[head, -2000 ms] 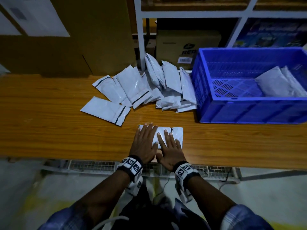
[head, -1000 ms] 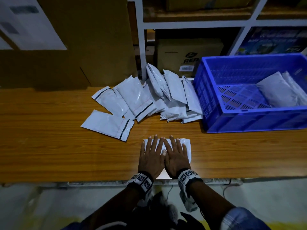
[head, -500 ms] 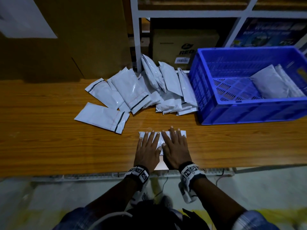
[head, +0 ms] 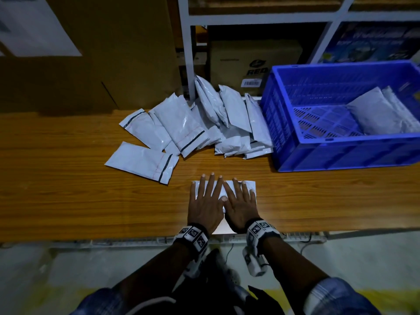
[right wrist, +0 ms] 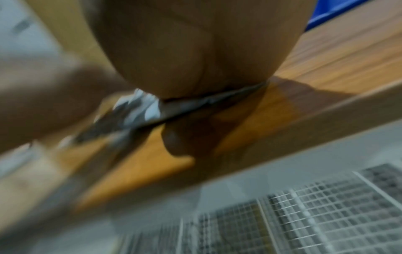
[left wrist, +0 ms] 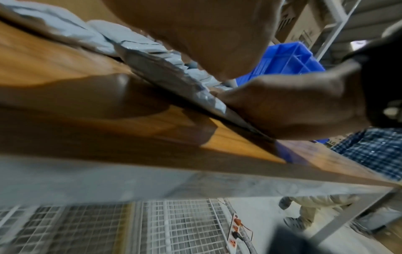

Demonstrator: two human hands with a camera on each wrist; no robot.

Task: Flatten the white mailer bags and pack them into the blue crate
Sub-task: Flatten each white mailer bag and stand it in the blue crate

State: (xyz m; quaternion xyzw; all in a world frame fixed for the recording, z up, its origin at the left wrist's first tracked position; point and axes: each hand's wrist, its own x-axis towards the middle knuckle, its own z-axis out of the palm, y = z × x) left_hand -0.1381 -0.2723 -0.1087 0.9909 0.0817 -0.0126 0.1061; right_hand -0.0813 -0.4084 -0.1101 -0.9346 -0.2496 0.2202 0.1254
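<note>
One white mailer bag lies flat near the table's front edge. My left hand and right hand press down on it side by side, palms down and fingers straight and spread. Most of the bag is hidden under them. In the left wrist view the bag shows as a thin sheet under my palm. A heap of several more white mailer bags lies behind, against the blue crate at the right. A couple of flattened bags lie inside the crate at its right end.
The wooden table runs left to right. A single bag lies apart, left of my hands. A white shelf frame and a cardboard box stand behind the heap. A large brown carton fills the back left.
Both hands have slid forward along the bag while pressing it, and the bag looks flatter. The head view has shifted slightly. The heap and the crate have not moved.
</note>
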